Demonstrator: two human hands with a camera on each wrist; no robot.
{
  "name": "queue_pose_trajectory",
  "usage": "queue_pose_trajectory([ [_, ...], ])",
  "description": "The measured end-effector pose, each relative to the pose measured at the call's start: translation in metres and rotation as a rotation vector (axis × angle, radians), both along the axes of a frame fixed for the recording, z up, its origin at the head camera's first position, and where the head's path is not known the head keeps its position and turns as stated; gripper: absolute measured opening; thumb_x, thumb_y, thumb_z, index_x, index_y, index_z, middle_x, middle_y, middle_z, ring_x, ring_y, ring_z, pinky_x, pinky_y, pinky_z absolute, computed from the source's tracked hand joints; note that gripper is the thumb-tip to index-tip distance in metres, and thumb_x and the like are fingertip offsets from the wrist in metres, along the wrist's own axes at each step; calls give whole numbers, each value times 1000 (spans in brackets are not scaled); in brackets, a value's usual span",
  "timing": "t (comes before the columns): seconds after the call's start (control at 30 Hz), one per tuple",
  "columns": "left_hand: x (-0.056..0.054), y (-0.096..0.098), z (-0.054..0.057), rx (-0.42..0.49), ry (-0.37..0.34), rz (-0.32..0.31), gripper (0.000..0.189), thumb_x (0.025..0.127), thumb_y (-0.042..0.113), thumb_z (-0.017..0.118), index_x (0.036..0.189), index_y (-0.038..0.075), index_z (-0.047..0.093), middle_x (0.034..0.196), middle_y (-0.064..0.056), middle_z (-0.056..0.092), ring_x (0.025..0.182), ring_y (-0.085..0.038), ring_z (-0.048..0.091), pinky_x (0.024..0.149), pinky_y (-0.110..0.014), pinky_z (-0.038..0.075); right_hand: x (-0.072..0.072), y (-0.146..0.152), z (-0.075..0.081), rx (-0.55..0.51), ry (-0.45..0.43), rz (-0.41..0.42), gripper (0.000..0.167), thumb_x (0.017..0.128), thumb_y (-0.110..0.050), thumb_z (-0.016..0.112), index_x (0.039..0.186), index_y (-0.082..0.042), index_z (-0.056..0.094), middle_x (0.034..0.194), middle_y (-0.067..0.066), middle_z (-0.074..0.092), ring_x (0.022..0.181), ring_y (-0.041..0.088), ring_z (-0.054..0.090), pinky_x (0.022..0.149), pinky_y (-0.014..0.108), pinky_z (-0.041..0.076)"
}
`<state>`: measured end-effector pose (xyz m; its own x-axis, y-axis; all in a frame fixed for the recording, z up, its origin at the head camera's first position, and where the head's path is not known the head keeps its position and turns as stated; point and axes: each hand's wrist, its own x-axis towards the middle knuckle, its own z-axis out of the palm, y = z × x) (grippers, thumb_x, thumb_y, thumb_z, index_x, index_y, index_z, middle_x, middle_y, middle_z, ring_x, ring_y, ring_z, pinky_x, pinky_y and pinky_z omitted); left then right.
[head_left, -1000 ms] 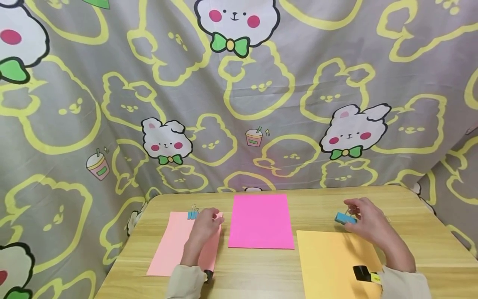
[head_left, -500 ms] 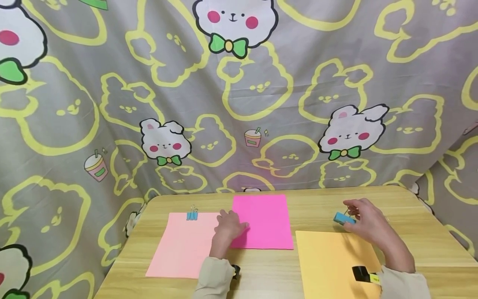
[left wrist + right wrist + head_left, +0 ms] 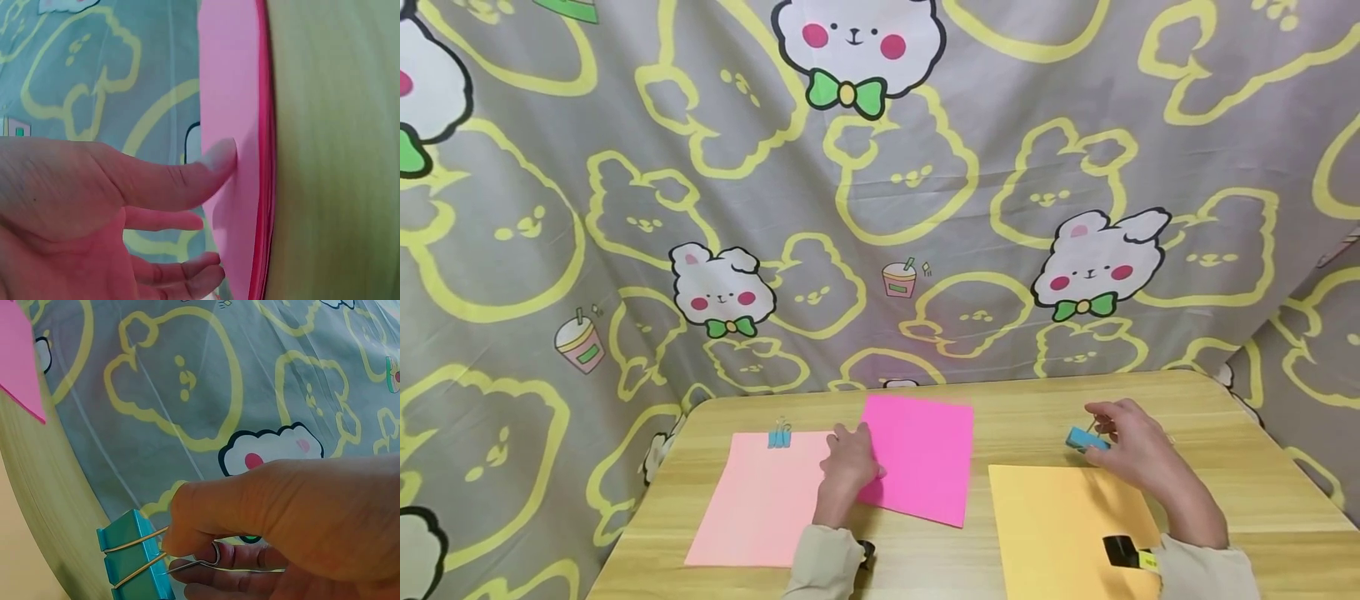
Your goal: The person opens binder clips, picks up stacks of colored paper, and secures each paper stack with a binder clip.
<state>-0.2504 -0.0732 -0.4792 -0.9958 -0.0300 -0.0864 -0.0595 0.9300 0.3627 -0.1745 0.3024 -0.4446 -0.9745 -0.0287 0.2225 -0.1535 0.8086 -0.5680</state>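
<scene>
My left hand rests at the left edge of a stack of magenta paper, which lies at a slant on the table. In the left wrist view the thumb touches the top of the stack, and the other fingers are loosely spread past its edge. Over the table at the right, my right hand pinches a blue binder clip by its wire handles. The right wrist view shows the clip's blue body at the thumb and fingertips, with no paper in it.
On the left lies a pink paper stack with another blue binder clip on its top edge. Yellow paper lies below the right hand. Behind the wooden table hangs a patterned curtain.
My left hand has moved from over the pink paper to the magenta stack. That stack has turned and shifted a little to the left. The right hand still holds the binder clip.
</scene>
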Motion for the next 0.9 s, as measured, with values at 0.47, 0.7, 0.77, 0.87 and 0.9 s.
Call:
queue_pose_trajectory([
  [0.47,6,3,3,-70,13,9,61,65,31,99,102,-2,64,103,-28,50,99,-41,49,77,-62,49,-2,-5,-1,-2,-20,18,61,76,-1,80,129,18,55,107,23,55,95,39,62,80,53,53],
  [0.7,7,3,6,-29,8,30,84,64,28,100,125,-8,54,112,-33,49,108,-49,51,80,-64,51,-3,-7,-1,15,-26,14,61,77,-2,79,129,18,55,107,23,55,94,39,62,78,52,53],
  [0.77,7,3,7,-35,7,31,87,64,29,99,128,-7,53,112,-34,49,108,-49,52,79,-64,51,-3,-7,-2,17,-25,16,61,77,-1,79,129,18,55,108,23,55,94,39,63,78,52,53],
  [0.87,8,2,7,-54,1,24,94,66,32,98,137,-6,51,114,-35,51,111,-50,52,80,-65,51,-3,-7,-2,16,-23,19,61,76,0,79,129,18,55,108,24,55,94,39,63,78,52,53],
  [0.9,8,2,8,-58,1,23,96,66,32,98,139,-6,50,114,-36,52,112,-50,52,80,-65,50,-3,-8,-2,16,-23,20,61,76,0,79,128,19,55,107,24,55,94,39,63,78,52,53],
])
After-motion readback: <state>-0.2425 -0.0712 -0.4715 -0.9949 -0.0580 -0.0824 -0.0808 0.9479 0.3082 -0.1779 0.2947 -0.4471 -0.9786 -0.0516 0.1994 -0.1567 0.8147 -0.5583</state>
